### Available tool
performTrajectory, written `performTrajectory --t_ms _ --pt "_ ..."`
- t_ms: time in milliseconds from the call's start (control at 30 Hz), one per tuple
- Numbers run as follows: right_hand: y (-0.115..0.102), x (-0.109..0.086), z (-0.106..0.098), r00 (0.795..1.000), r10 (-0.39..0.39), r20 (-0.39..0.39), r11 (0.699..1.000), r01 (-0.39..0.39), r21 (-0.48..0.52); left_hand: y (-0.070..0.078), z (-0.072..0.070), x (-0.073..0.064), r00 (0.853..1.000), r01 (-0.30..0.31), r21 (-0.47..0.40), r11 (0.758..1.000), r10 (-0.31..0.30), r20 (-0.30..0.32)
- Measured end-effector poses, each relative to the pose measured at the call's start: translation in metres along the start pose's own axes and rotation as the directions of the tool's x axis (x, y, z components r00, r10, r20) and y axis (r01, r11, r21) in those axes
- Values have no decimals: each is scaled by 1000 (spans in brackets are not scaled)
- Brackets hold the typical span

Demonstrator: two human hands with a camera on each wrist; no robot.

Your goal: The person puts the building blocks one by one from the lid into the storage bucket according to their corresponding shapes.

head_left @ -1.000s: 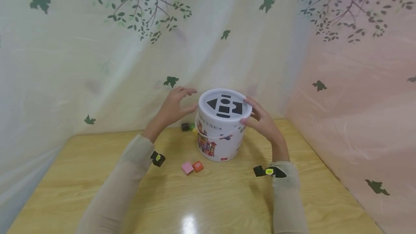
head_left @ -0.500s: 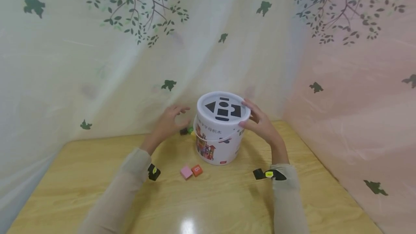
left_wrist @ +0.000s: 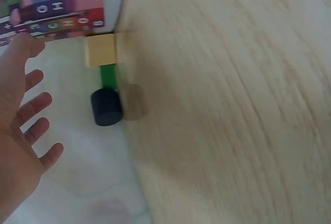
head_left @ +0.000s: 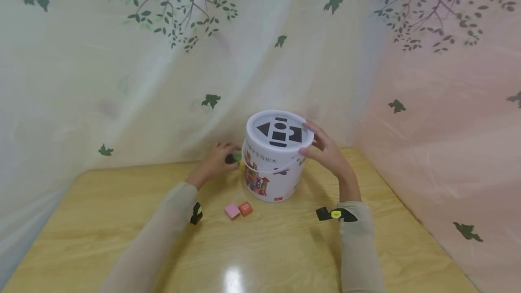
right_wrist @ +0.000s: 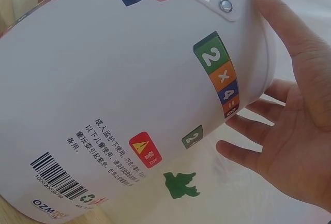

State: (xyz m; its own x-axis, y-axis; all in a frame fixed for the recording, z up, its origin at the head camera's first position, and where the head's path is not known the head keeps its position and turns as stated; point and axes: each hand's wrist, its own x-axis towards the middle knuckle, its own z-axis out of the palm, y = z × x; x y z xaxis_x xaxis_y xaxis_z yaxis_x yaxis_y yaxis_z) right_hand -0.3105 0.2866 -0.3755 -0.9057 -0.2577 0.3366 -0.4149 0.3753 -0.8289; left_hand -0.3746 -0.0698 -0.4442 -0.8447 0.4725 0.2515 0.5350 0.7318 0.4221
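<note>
A black, can-shaped block (left_wrist: 107, 107) is lying on its side on the yellow-brown wooden table (head_left: 285, 252), pointing toward the white, round bucket (head_left: 272, 186). The left hand (left_wrist: 19, 149) is hovering nearest, just beside it, fingers loose, holding nothing. The right hand (head_left: 330, 155) is gripping the bucket's rim. The block is looking smooth, showing a flat end.

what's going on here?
A person's right hand grips the rim of a white block bucket standing on the table, its lid on. The left hand is open by a black cylinder, a green block and a yellow block at the bucket's left; no grasp shows. A pink block and an orange-red "B" block lie in front of it.
</note>
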Motion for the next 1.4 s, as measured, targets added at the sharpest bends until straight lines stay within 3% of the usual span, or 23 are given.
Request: performTrajectory --t_ms 167,467,967,1400 --pt "2 0 0 1000 8 -5 1000 -8 6 -6 8 6 998 0 63 998 -4 70" --pt "0 1 -1 1000 11 2 1000 -11 7 -11 22 12 990 15 133 991 -33 135" --pt "-1 -1 0 1000 18 10 1000 -19 10 -3 24 18 971 42 197 980 -87 225" --pt "0 0 0 1000 11 0 1000 -11 -3 0 19 15 974 41 198 979 -83 213"
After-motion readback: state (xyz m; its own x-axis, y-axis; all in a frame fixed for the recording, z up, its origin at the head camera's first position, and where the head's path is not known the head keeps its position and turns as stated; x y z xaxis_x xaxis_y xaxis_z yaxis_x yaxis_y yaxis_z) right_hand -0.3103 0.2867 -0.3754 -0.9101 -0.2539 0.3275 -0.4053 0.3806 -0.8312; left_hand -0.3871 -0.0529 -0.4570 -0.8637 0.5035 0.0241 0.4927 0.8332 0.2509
